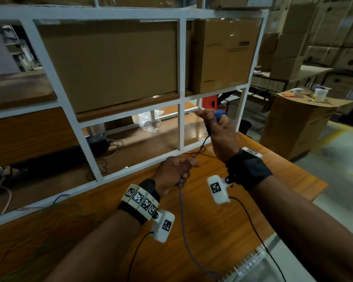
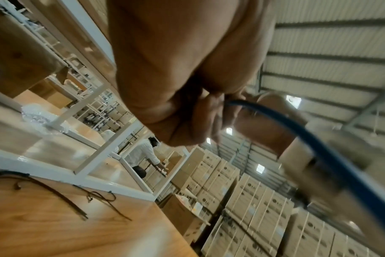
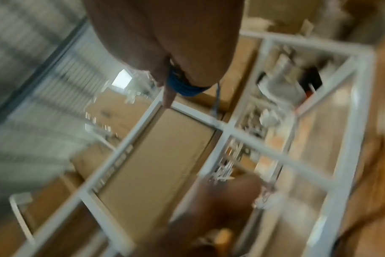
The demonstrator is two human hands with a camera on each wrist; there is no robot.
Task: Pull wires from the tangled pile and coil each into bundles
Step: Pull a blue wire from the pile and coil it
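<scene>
An orange wooden tabletop [image 1: 222,210] is carrying a white shelf frame [image 1: 181,123]. Thin green wires [image 1: 39,226] are lying tangled at its left end. Dark wires [image 2: 55,193] are lying beside the frame.

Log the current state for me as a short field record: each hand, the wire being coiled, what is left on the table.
left hand: low over the table, fingers curled round the blue wire, feeding it
right hand: raised, holds the coil
blue wire: runs from the coil through the left hand, then trails toward the table's near edge
coil: several blue turns wound round the right hand
table: wooden, white frame behind it
green wires: thin loose strands at left, not yet coiled
stage: coiling underway, slack remains
</scene>
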